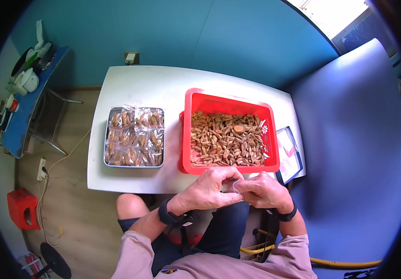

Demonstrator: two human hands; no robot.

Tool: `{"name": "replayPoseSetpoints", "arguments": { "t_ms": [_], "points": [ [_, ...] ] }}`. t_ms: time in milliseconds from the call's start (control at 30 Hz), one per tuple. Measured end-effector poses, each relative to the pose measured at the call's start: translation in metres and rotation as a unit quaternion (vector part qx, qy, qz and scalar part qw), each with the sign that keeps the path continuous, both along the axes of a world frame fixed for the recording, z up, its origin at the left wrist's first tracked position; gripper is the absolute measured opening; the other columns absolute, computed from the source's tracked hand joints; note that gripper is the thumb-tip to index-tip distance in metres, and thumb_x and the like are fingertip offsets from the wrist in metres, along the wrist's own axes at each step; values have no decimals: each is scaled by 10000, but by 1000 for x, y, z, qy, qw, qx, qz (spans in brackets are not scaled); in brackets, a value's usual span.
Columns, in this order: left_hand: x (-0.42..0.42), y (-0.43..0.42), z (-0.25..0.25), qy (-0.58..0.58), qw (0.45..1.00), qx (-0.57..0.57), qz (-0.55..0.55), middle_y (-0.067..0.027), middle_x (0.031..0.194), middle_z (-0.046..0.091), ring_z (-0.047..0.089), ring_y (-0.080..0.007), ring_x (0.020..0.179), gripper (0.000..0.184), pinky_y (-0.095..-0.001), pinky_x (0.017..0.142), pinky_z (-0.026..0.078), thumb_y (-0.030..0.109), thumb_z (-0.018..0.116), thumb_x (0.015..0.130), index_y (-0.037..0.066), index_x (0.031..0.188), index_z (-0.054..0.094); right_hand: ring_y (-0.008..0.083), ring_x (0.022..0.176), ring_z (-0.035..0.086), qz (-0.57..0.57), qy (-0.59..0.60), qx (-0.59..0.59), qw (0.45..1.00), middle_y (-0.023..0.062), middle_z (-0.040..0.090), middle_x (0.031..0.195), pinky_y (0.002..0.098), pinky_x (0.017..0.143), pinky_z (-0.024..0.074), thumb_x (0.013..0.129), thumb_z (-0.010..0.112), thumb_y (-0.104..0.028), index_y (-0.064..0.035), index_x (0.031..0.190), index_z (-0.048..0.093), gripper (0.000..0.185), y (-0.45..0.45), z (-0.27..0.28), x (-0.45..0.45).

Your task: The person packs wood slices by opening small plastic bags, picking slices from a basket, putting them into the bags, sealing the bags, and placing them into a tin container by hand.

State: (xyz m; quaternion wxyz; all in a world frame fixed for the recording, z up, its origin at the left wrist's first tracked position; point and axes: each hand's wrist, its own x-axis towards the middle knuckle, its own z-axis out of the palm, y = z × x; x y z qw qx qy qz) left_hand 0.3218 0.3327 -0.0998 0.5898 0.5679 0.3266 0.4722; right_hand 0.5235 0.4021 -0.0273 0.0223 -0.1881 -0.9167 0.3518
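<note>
My left hand (209, 188) and my right hand (263, 191) meet at the front edge of the table, thumbs and fingers closed on a small clear plastic bag (232, 187). Only a thin translucent edge of the bag shows; whether anything is inside is hidden by my fingers. Just beyond my hands stands a red plastic basket (230, 170) holding many loose brown dried slices (228, 139). Left of it, a rectangular tray (135, 166) is filled with rows of clear bags (135, 137) containing similar brown pieces.
A dark-rimmed shallow box (289, 156) with clear, pinkish-tinted contents lies at the right of the white table (172, 179). A blue side table (35, 104) with pots stands at the left. Below it are a red stool (23, 209) and a power cable (61, 160).
</note>
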Motion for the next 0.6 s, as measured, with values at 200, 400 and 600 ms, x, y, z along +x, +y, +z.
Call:
{"name": "replayPoseSetpoints", "arguments": {
  "t_ms": [200, 400, 600],
  "points": [
    [-12, 1, 19, 15, 995, 63, 78, -95, 923, 688, 688, -194, 848, 335, -323, 786, 537, 108, 844, 782, 18, 1046, 658, 280, 582, 672, 25, 37, 22, 999, 131, 684, 726, 371, 485, 506, 831, 706, 9, -52, 1141, 694, 316, 15, 20, -15],
    [-27, 6, 16, 26, 986, 116, 114, -89, 906, 687, 688, -213, 833, 307, -315, 758, 526, 83, 835, 740, 38, 997, 674, 257, 641, 729, 19, 207, -51, 977, 117, 742, 772, 318, 583, 571, 807, 736, 36, -1, 1101, 738, 296, 36, 42, -22],
    [-28, 11, 13, 83, 980, 111, 142, -123, 894, 671, 681, -280, 845, 316, -338, 772, 523, 114, 818, 725, 22, 990, 673, 278, 673, 698, -12, 55, -20, 998, 95, 672, 713, 377, 595, 535, 822, 644, 40, -32, 1046, 718, 247, 91, 40, -44]
  ]
}}
